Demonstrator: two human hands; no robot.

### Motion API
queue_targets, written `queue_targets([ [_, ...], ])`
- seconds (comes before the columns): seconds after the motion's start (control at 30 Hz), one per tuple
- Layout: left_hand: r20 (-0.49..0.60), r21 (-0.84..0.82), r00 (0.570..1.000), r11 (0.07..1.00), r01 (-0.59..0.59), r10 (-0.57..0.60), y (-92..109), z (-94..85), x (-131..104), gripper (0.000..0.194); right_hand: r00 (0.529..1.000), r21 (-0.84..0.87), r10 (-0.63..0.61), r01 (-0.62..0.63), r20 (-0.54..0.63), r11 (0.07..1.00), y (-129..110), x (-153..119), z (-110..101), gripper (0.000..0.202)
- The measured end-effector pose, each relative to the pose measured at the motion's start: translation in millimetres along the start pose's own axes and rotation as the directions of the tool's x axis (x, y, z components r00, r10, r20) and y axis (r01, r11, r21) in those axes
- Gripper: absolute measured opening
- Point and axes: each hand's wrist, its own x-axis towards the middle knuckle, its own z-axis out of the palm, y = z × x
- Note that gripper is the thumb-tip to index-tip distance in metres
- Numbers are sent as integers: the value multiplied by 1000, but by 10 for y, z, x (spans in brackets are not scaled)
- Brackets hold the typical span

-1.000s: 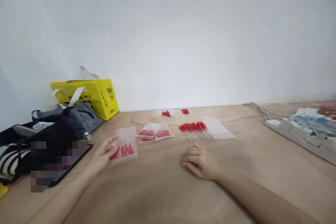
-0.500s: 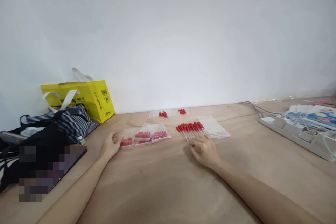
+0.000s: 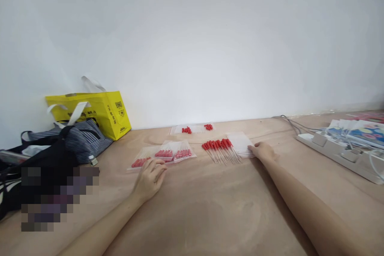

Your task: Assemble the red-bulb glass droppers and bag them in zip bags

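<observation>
Several red-topped clear droppers [image 3: 220, 150] lie fanned out on the table. To their right is a stack of clear plastic bags [image 3: 241, 144], and my right hand [image 3: 264, 153] touches its right edge with thumb and fingers pinched there. My left hand [image 3: 150, 180] hovers at the near edge of the filled bags, fingers bent and somewhat apart, holding nothing visible. Those filled bags [image 3: 183, 152] hold red-topped droppers and overlap; the leftmost filled bag [image 3: 140, 161] is partly behind my left hand. Another bag with red-topped pieces [image 3: 196, 129] lies near the wall.
A yellow bag [image 3: 115, 114], a striped bag [image 3: 87, 140] and a black bag [image 3: 54, 160] stand at the left. At the right lie a white power strip [image 3: 339, 154] with cables and some printed sheets [image 3: 366, 132]. A white wall [image 3: 210, 48] rises behind the table.
My right hand has left the loose droppers and moved right to the bag stack. My left hand has moved right and nearer, from the left end of the filled bags to their front.
</observation>
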Motion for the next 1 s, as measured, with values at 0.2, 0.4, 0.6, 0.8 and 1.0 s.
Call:
queue_targets([
  [0.2,49,-93,999,996,-14,18,45,72,19,14,998,59,43,-41,-36,997,-27,-90,-6,18],
  [0.4,71,-133,997,991,-8,18,39,70,14,14,973,233,-74,127,-220,964,-94,-185,-106,21],
  [0.6,58,-136,998,991,-3,11,23,76,0,13,939,499,-103,265,-330,825,-242,-235,-243,25],
  [0.8,-25,-109,997,992,69,-72,72,80,9,14,973,841,-139,227,-182,491,-598,-590,-289,35],
  [1.0,4,-280,959,921,272,-282,234,44,19,20,926,903,-373,108,61,416,-834,-1299,-20,30],
])
